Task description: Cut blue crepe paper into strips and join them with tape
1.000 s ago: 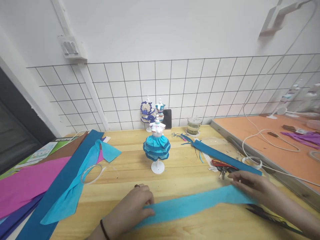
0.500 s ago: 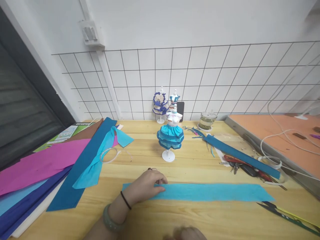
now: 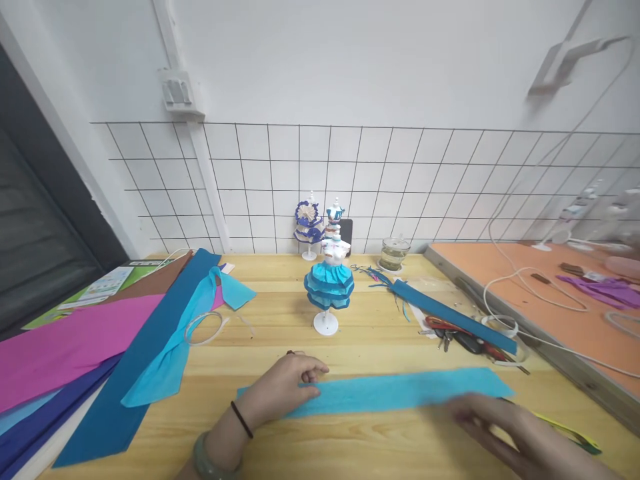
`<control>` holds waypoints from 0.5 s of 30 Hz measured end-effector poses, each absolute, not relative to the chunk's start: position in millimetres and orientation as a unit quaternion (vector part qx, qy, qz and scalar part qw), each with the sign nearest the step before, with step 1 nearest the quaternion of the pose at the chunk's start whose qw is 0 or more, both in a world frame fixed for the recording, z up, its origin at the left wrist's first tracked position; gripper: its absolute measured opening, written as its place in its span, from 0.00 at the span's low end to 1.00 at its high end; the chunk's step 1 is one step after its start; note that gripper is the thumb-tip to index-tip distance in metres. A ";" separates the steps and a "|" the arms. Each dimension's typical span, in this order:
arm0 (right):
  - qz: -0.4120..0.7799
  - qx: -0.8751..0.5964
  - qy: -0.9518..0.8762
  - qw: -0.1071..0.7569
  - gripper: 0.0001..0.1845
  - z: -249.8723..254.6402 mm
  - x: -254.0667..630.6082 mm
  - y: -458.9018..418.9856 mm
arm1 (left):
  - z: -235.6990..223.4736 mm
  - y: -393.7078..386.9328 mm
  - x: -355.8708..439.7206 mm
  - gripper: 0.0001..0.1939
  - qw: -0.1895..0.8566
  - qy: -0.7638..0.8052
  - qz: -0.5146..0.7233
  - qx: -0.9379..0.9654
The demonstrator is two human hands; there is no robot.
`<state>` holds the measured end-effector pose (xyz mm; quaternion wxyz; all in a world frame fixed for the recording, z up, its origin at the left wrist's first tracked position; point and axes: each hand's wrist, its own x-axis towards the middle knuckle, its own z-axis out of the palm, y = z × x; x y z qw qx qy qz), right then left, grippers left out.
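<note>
A long light-blue crepe paper strip [image 3: 390,393] lies flat across the front of the wooden table. Resting over its left end, my left hand [image 3: 283,390] has thumb and forefinger apart, the other fingers loosely bent. At the strip's lower right edge, my right hand [image 3: 505,427] is smeared by motion, so its grip does not show. Partly behind that hand lies a yellow-and-black cutting tool [image 3: 570,433]. Beyond the strip a small white dress form [image 3: 326,323] stands upright, wearing a tiered blue ruffled skirt [image 3: 329,287].
Coloured paper sheets [image 3: 80,333] are piled at the left, with a white ring of cord [image 3: 205,328] near them. Two more decorated forms [image 3: 309,230] and a lidded glass cup [image 3: 395,253] stand at the back. A dark-blue strip [image 3: 450,313] and keys [image 3: 445,341] lie right.
My right hand left the strip's right end, dropped low near the front edge, then came back up on the right. My left hand stays on the strip's left part. The view shifted.
</note>
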<state>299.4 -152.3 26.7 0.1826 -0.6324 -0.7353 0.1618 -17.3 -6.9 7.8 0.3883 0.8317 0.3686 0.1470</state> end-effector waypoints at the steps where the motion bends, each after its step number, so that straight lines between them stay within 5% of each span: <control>1: 0.174 -0.636 -0.729 0.183 0.11 30.7 297.8 -136.0 | 7.6 -7.4 -17.4 0.19 0.390 0.372 0.149 0.829; 7: 0.294 -0.568 -0.750 0.167 0.17 37.9 253.8 -71.5 | 9.6 -9.0 -18.8 0.20 0.398 0.373 0.165 0.822; 12: 0.340 -0.533 -0.765 0.123 0.06 36.6 246.0 -55.8 | 10.7 -6.0 -21.0 0.20 0.417 0.388 0.171 0.804; 15: 0.348 -0.537 -0.761 0.105 0.09 39.6 264.0 -49.0 | 9.3 -0.3 -25.1 0.20 0.442 0.400 0.164 0.786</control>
